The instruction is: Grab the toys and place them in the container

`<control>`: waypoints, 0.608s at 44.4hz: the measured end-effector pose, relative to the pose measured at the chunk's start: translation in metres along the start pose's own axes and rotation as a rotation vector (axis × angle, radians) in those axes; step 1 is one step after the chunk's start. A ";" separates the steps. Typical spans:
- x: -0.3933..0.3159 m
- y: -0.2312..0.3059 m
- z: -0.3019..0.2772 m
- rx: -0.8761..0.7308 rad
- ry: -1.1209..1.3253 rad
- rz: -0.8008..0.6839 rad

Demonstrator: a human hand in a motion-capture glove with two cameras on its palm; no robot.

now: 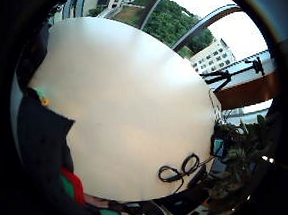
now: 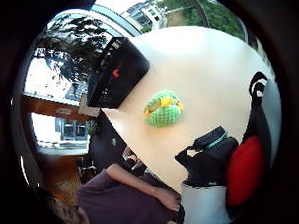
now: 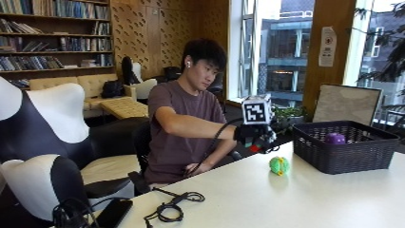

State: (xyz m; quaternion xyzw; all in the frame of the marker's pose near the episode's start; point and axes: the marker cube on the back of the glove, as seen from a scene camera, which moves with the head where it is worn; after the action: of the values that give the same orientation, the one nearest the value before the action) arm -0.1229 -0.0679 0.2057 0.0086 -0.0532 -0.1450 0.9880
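Observation:
My gloved right hand (image 3: 254, 135) hangs in the air above the near edge of the white table (image 3: 265, 199), left of the basket. Its fingers curl round a red toy (image 3: 256, 148), which shows red beside the glove (image 2: 210, 157) in the thumb side view as the red toy (image 2: 244, 171). A green and yellow knitted toy (image 3: 279, 165) lies on the table below and to the right of the hand; the palm sees this green toy (image 2: 162, 109) near the basket (image 2: 116, 73). The dark woven basket (image 3: 345, 147) stands at the right and holds a purple toy (image 3: 334, 138).
A coiled black cable (image 3: 172, 206) and a dark phone (image 3: 114, 212) lie at the table's left end; the cable (image 1: 179, 170) shows in the little finger side view too. A framed board (image 3: 347, 104) leans behind the basket. Chairs stand to the left.

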 end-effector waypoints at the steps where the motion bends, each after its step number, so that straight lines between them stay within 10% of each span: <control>1: -0.001 -0.007 -0.012 0.015 0.013 0.007; 27: -0.157 -0.178 -0.131 0.235 0.189 -0.006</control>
State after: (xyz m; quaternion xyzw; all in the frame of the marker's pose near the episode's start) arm -0.3091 -0.1928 0.0540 0.1381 0.0234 -0.1391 0.9803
